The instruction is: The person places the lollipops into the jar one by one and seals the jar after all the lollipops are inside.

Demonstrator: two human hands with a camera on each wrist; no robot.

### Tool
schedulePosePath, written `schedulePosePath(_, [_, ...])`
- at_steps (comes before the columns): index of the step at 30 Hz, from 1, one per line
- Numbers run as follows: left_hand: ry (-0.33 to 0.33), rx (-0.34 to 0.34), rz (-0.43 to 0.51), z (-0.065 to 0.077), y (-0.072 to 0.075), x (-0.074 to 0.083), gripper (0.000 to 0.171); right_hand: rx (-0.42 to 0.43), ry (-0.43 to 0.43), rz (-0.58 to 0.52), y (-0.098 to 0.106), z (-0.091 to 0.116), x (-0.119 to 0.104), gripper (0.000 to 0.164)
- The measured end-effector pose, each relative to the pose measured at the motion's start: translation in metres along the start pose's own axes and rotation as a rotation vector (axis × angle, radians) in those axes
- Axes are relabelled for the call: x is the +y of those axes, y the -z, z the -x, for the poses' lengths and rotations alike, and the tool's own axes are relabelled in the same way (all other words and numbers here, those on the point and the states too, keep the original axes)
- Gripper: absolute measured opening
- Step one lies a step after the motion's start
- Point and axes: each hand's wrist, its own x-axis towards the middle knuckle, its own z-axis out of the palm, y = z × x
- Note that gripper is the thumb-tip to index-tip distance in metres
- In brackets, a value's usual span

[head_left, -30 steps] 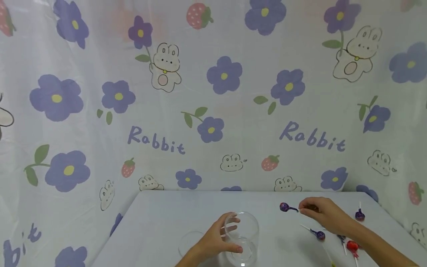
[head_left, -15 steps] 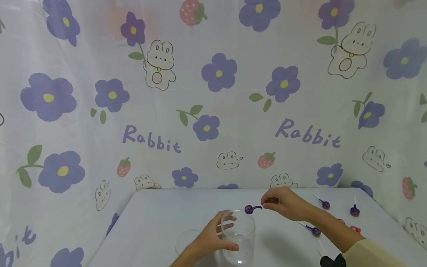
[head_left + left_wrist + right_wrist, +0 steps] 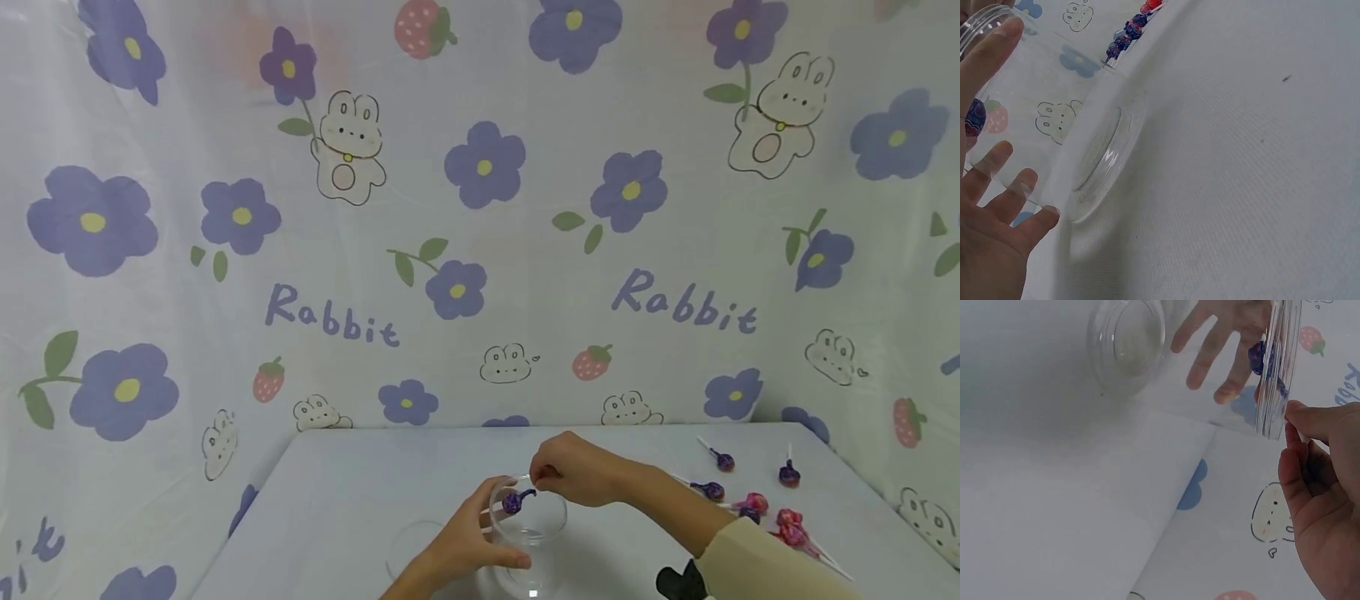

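A clear round jar stands at the table's front middle, with my left hand curled round its left side. Above its mouth, my right hand pinches the stick of a purple-wrapped lollipop. The candy end hangs just inside the rim. In the left wrist view, the left fingers spread along the jar wall, and the candy end shows at the left edge. Seen from the right wrist, thumb and fingertips of the right hand are right at the jar's rim.
Several lollipops lie on the white table at right, among them a purple one and a red one. A clear round lid lies left of the jar. A patterned curtain hangs behind the table.
My right hand has carried the purple lollipop leftward from the table's right side to the jar, and its candy end has passed into the mouth. My left hand keeps its hold on the jar.
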Motion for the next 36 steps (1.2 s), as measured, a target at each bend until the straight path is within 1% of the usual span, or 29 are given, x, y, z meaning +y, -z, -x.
schedulePosePath(9, [-0.001, -0.007, 0.017, 0.001, 0.002, -0.001, 0.088, -0.063, 0.016, 0.077, -0.011, -0.017, -0.011, 0.010])
schedulePosePath(13, [-0.016, -0.027, 0.053, 0.001, 0.002, -0.002, 0.089, -0.113, 0.032, 0.134, -0.015, -0.024, -0.019, 0.010])
schedulePosePath(17, [-0.016, -0.038, 0.080, 0.001, 0.001, -0.003, 0.088, -0.158, 0.047, 0.161, -0.023, -0.031, -0.023, 0.011])
schedulePosePath(19, [-0.009, -0.039, 0.088, 0.001, 0.000, -0.002, 0.087, -0.161, 0.053, 0.154, -0.026, -0.033, -0.024, 0.011])
schedulePosePath(22, [-0.009, -0.048, 0.118, 0.002, 0.000, -0.001, 0.087, -0.148, 0.053, 0.122, -0.030, -0.035, -0.023, 0.010])
schedulePosePath(25, [-0.008, -0.048, 0.128, 0.002, 0.000, 0.000, 0.087, -0.135, 0.056, 0.094, -0.033, -0.036, -0.019, 0.009])
schedulePosePath(31, [0.001, -0.032, 0.097, 0.002, 0.000, -0.001, 0.086, -0.115, 0.061, 0.081, -0.034, -0.035, -0.017, 0.007])
schedulePosePath(36, [0.003, -0.026, 0.079, 0.002, 0.000, -0.004, 0.086, -0.106, 0.111, 0.078, -0.031, -0.032, -0.021, 0.005])
